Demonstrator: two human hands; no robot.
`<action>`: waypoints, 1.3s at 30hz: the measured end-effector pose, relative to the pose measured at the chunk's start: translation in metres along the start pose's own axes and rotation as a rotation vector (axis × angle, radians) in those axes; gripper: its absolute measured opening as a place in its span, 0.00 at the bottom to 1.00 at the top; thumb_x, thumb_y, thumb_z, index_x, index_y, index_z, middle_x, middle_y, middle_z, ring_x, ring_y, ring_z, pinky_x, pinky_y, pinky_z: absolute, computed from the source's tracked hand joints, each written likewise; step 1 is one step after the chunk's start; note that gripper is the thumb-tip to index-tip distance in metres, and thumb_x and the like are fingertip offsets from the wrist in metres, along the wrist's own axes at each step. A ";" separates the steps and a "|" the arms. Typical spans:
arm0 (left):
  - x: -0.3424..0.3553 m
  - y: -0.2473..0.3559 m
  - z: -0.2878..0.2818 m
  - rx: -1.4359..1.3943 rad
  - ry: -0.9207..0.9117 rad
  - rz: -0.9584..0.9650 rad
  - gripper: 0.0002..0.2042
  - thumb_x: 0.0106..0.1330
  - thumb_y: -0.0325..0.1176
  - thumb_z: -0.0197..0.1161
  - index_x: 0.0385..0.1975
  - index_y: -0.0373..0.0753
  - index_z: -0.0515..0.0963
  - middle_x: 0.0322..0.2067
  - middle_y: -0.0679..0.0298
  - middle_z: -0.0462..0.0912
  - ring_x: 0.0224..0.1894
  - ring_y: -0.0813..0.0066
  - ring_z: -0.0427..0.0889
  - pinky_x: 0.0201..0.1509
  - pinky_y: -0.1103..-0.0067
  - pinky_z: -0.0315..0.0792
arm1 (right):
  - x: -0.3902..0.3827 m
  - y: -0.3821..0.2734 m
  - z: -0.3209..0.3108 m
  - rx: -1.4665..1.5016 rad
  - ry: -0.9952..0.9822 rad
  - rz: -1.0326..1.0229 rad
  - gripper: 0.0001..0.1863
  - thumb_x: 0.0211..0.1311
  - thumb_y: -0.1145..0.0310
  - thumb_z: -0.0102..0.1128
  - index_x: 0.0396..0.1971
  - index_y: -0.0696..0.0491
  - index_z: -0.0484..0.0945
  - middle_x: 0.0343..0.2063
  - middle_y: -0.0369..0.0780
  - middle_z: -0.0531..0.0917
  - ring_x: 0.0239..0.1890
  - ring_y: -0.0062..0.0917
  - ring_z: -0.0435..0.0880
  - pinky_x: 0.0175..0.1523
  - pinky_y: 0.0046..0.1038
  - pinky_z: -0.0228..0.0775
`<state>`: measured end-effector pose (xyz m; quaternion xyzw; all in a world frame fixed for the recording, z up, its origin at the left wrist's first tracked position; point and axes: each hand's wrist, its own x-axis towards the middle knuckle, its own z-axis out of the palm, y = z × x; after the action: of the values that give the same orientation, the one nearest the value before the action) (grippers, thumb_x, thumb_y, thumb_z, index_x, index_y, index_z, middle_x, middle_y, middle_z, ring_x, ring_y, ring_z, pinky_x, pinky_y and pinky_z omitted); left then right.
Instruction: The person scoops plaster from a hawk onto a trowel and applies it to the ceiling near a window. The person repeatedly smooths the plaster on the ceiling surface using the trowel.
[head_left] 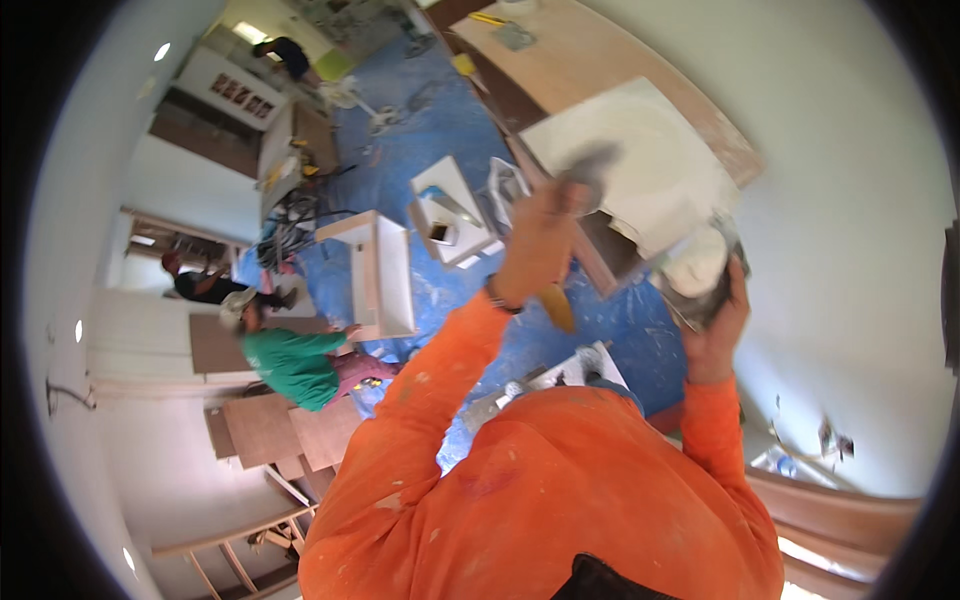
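Note:
My left hand (540,240) is raised over the near side of a board and closed round a putty knife (592,168), whose grey blade is blurred by motion. The board (640,150), pale and coated with something off-white, lies on a brown wooden cabinet or bench. To its right, my right hand (718,335) grips the side of a worn container (725,290) of thick whitish filler (697,262). That container sits beside the board's near right corner; whether it also rests on anything is hidden. Both arms wear orange sleeves.
A wooden worktop (560,60) runs behind the board, with a flat tool (513,36) on it. Blue sheeting (410,150) covers the floor. Open box-like cabinets (395,280) stand to the left. A person in green (290,360) bends near them; two others are farther off. A wall (850,250) closes the right.

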<state>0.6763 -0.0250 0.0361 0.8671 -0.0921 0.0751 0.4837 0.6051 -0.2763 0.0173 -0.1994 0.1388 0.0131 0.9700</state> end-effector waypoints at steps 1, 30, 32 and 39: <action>-0.013 0.005 -0.012 -0.353 0.058 -0.117 0.12 0.77 0.32 0.55 0.55 0.38 0.79 0.43 0.65 0.86 0.52 0.72 0.83 0.57 0.70 0.76 | 0.006 0.005 0.006 -0.029 -0.018 -0.060 0.26 0.77 0.57 0.48 0.68 0.55 0.68 0.64 0.44 0.77 0.64 0.38 0.79 0.69 0.43 0.71; -0.147 0.051 -0.053 -0.252 0.387 0.492 0.15 0.71 0.38 0.63 0.51 0.37 0.80 0.57 0.53 0.79 0.58 0.56 0.79 0.60 0.64 0.75 | -0.030 0.094 0.073 -0.106 -0.252 0.538 0.28 0.80 0.47 0.42 0.61 0.56 0.73 0.53 0.45 0.82 0.56 0.34 0.83 0.62 0.39 0.77; -0.150 0.063 -0.060 0.007 0.116 0.632 0.17 0.65 0.39 0.68 0.53 0.48 0.81 0.63 0.52 0.76 0.64 0.47 0.75 0.65 0.58 0.72 | -0.028 0.097 0.062 -0.044 -0.234 0.611 0.27 0.79 0.47 0.44 0.61 0.55 0.73 0.53 0.44 0.83 0.55 0.34 0.83 0.61 0.39 0.77; -0.168 0.020 -0.069 0.326 0.152 0.520 0.19 0.60 0.29 0.68 0.53 0.47 0.82 0.64 0.57 0.76 0.64 0.50 0.75 0.65 0.60 0.73 | -0.029 0.082 0.081 -0.137 -0.202 0.640 0.22 0.79 0.53 0.50 0.57 0.55 0.75 0.51 0.41 0.84 0.51 0.32 0.86 0.57 0.36 0.80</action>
<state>0.5059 0.0380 0.0521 0.8724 -0.2613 0.2746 0.3085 0.5917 -0.1680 0.0652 -0.2082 0.0961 0.3460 0.9098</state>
